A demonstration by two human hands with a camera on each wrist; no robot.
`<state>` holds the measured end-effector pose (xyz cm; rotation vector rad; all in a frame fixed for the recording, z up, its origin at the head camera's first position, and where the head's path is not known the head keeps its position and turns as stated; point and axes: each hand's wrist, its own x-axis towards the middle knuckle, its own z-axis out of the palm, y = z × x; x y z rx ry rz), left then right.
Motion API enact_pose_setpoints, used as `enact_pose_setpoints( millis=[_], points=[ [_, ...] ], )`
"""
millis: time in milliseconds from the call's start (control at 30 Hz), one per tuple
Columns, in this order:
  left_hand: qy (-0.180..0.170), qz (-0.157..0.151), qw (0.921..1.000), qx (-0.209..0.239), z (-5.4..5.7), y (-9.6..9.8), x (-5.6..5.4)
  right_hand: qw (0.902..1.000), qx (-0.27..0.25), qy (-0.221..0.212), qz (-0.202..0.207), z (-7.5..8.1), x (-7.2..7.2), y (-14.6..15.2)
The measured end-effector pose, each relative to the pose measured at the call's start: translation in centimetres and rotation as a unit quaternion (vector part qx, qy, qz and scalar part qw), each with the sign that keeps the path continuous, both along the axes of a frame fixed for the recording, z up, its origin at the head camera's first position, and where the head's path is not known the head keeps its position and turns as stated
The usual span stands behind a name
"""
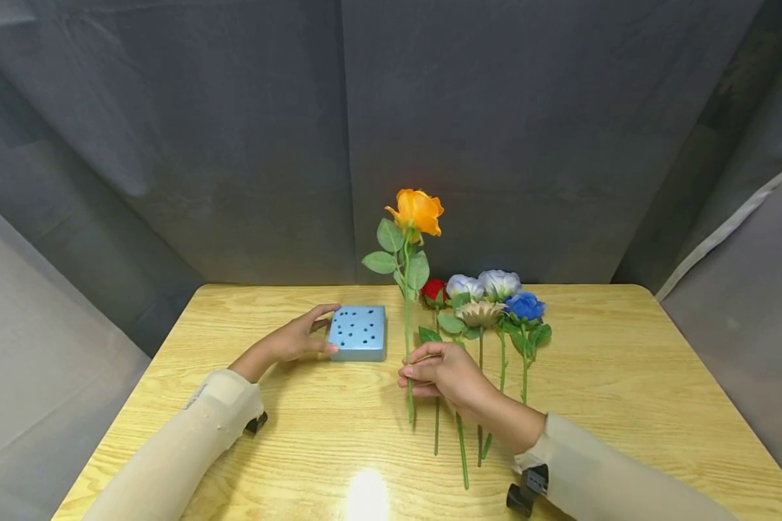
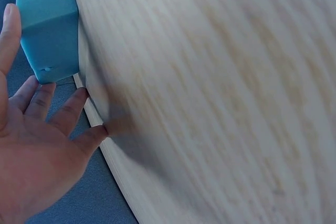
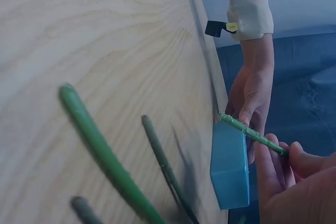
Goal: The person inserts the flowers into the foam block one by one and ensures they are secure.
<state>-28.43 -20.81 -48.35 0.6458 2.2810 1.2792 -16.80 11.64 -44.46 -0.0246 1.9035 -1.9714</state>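
Observation:
My right hand (image 1: 444, 370) pinches the green stem of an orange rose (image 1: 417, 211) between thumb and fingers, low on the stem. The rose stands nearly upright, bloom at the top, several leaves beneath it. In the right wrist view the bare lower stem (image 3: 247, 129) sticks out past the fingers. A light blue foam block (image 1: 358, 331), its top dotted with holes, lies on the table left of the rose. My left hand (image 1: 296, 339) holds the block at its left side, thumb at the front corner and index finger at the back. Its lower fingers are spread in the left wrist view.
Right of the held rose lie a red rose (image 1: 434, 290), two pale lavender flowers (image 1: 499, 283), a beige flower (image 1: 480, 313) and a blue rose (image 1: 525, 307), stems toward me. Grey curtains (image 1: 247, 145) rise behind the wooden table (image 1: 599, 362).

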Motion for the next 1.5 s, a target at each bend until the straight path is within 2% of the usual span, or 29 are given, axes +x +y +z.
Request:
enact_pose_setpoints(
  millis=[367, 633, 1100, 1500],
  points=[
    [-0.001, -0.006, 1.0000, 0.006, 0.0, 0.1, -0.1, 0.9993, -0.003, 0.035, -0.014, 0.6, -2.2, -1.5],
    [-0.003, 0.000, 1.0000, 0.003, 0.2, 0.1, 0.0, 0.9987, -0.010, 0.028, -0.042, 1.2, -3.6, -2.5],
    [-0.017, 0.004, 0.9998, 0.011, 0.2, 0.1, 0.0, 0.9955, -0.021, 0.078, -0.050, 2.0, -5.9, -4.6],
    [-0.012, -0.004, 0.9998, 0.014, 0.1, 0.1, -0.2, 0.9896, -0.022, 0.115, -0.084, 2.0, -7.9, -6.9]
  ],
)
